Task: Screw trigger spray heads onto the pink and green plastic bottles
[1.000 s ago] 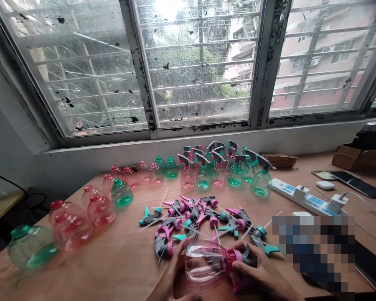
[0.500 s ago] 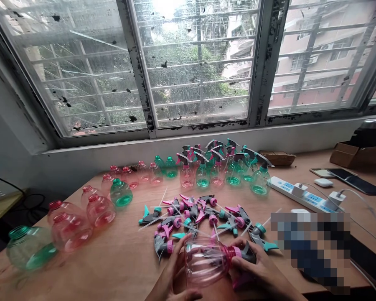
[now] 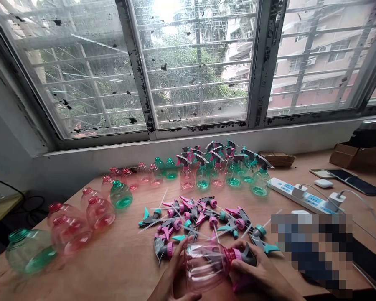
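Observation:
A clear pink spray bottle [image 3: 205, 265] lies sideways between my hands at the table's front edge. My left hand [image 3: 177, 267] is wrapped round its base end. At the neck, my right hand [image 3: 252, 265] grips the grey and pink trigger sprayer head [image 3: 246, 254], whose collar sits against the bottle's mouth; how tightly it is screwed on I cannot tell. Just beyond my hands lies a heap of loose sprayer heads [image 3: 192, 215], pink-grey and teal-grey, with thin clear tubes. One teal-grey sprayer head [image 3: 261, 238] rests beside my right hand.
Open pink bottles [image 3: 70, 236] and green bottles [image 3: 29, 253] line the left side and back of the wooden table. Bottles with sprayers fitted [image 3: 217, 171] stand by the window wall. On the right are a power strip [image 3: 303, 196], phones [image 3: 357, 181] and a cardboard box [image 3: 357, 154].
Almost nothing differs. Both hands keep hold of the bottle and its sprayer head, with only a very slight shift in view.

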`<state>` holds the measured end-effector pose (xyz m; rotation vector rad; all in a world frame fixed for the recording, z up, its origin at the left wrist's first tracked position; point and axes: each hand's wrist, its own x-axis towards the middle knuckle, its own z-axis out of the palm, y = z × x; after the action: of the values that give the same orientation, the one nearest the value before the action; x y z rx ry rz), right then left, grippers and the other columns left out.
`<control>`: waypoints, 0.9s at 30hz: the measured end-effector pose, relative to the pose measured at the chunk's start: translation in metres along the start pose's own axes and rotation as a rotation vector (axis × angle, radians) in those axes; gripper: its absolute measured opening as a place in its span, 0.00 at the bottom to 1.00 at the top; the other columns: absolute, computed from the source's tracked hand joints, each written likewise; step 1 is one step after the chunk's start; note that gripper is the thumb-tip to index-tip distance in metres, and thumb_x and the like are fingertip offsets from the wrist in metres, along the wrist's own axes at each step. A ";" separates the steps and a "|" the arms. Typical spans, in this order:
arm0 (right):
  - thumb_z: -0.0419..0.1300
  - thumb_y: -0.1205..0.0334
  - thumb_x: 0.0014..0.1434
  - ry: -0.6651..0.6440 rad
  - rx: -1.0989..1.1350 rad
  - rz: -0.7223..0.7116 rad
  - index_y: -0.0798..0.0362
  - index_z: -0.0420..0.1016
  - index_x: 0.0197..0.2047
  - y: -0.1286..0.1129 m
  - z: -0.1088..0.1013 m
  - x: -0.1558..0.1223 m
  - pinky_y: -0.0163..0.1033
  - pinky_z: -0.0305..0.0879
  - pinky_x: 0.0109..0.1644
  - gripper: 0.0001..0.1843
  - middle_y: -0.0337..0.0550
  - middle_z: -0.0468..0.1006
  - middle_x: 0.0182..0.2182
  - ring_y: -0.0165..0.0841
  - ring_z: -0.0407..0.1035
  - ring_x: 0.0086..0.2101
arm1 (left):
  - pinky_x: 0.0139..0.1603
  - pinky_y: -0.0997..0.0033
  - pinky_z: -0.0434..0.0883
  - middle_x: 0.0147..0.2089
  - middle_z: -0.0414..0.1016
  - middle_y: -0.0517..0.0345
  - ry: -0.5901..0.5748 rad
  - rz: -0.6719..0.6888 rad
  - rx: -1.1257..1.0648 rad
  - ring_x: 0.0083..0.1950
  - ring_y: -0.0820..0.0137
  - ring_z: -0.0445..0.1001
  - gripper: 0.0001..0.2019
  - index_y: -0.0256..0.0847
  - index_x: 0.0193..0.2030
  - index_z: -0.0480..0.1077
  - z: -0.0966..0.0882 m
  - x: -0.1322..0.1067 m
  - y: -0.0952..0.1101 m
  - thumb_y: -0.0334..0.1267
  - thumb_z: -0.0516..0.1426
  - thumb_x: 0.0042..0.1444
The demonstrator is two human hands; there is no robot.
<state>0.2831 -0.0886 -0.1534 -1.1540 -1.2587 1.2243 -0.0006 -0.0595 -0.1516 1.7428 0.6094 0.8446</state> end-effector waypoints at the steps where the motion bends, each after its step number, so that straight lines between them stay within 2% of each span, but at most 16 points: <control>1: 0.72 0.43 0.49 0.000 0.013 0.005 0.51 0.80 0.38 0.001 0.000 0.000 0.39 0.69 0.37 0.22 0.39 0.82 0.29 0.40 0.74 0.31 | 0.73 0.49 0.59 0.78 0.50 0.50 0.023 0.011 0.025 0.75 0.48 0.56 0.44 0.59 0.75 0.39 0.000 -0.001 -0.002 0.50 0.62 0.61; 3: 0.72 0.43 0.48 0.006 0.038 0.010 0.51 0.80 0.37 0.003 0.001 0.001 0.39 0.68 0.36 0.22 0.39 0.83 0.28 0.39 0.73 0.30 | 0.71 0.49 0.62 0.78 0.51 0.51 0.065 0.031 0.031 0.73 0.48 0.61 0.41 0.62 0.75 0.40 0.001 -0.002 -0.008 0.49 0.61 0.63; 8: 0.73 0.42 0.46 0.012 0.044 0.013 0.51 0.80 0.37 0.004 0.002 0.002 0.40 0.68 0.35 0.23 0.39 0.82 0.27 0.39 0.73 0.29 | 0.68 0.44 0.64 0.79 0.45 0.43 0.068 -0.021 -0.068 0.70 0.43 0.64 0.57 0.56 0.76 0.34 0.002 -0.004 -0.014 0.59 0.67 0.51; 12: 0.72 0.41 0.47 0.016 0.043 0.027 0.51 0.80 0.36 0.003 0.002 0.001 0.40 0.69 0.35 0.23 0.39 0.82 0.27 0.39 0.73 0.29 | 0.70 0.43 0.61 0.77 0.51 0.42 0.039 -0.044 -0.090 0.71 0.43 0.61 0.52 0.52 0.75 0.41 0.002 -0.001 -0.012 0.59 0.66 0.52; 15: 0.73 0.43 0.48 0.057 0.045 0.026 0.52 0.79 0.35 0.005 0.001 0.001 0.40 0.68 0.36 0.21 0.39 0.82 0.27 0.39 0.73 0.30 | 0.69 0.44 0.63 0.78 0.49 0.46 0.057 0.005 -0.048 0.71 0.44 0.62 0.48 0.56 0.75 0.41 0.003 0.000 -0.015 0.54 0.66 0.55; 17: 0.74 0.45 0.48 0.071 0.063 0.017 0.52 0.79 0.36 0.006 0.001 0.001 0.40 0.67 0.37 0.21 0.39 0.82 0.28 0.39 0.72 0.31 | 0.71 0.44 0.60 0.78 0.50 0.47 0.081 0.015 -0.003 0.72 0.46 0.62 0.45 0.58 0.75 0.41 0.002 -0.002 -0.018 0.51 0.63 0.59; 19: 0.74 0.45 0.48 0.053 0.087 0.018 0.52 0.78 0.37 0.006 0.001 0.002 0.40 0.67 0.37 0.21 0.39 0.82 0.29 0.38 0.73 0.31 | 0.73 0.43 0.53 0.77 0.51 0.45 0.071 -0.013 -0.003 0.74 0.46 0.57 0.48 0.56 0.76 0.38 0.001 -0.004 -0.019 0.53 0.63 0.58; 21: 0.73 0.45 0.48 0.012 0.104 0.029 0.52 0.78 0.37 0.007 0.002 0.002 0.39 0.66 0.35 0.21 0.39 0.82 0.27 0.37 0.72 0.29 | 0.74 0.43 0.49 0.79 0.46 0.44 0.039 -0.045 -0.035 0.76 0.45 0.53 0.54 0.53 0.76 0.34 -0.001 -0.005 -0.018 0.57 0.65 0.54; 24: 0.73 0.44 0.48 -0.034 0.116 0.045 0.52 0.77 0.37 0.006 0.002 0.002 0.38 0.66 0.32 0.22 0.37 0.81 0.25 0.36 0.72 0.26 | 0.73 0.43 0.53 0.80 0.40 0.46 -0.001 -0.057 -0.077 0.74 0.44 0.55 0.55 0.54 0.76 0.34 -0.004 -0.004 -0.015 0.59 0.65 0.53; 27: 0.72 0.43 0.50 -0.035 0.101 0.039 0.51 0.75 0.37 0.004 0.001 0.001 0.38 0.66 0.33 0.22 0.37 0.81 0.26 0.36 0.73 0.26 | 0.71 0.44 0.60 0.80 0.42 0.49 -0.001 -0.042 -0.077 0.72 0.43 0.60 0.53 0.57 0.76 0.37 -0.004 -0.003 -0.018 0.58 0.66 0.53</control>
<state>0.2819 -0.0873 -0.1572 -1.0921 -1.1918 1.3270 -0.0056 -0.0537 -0.1686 1.6560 0.6030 0.8275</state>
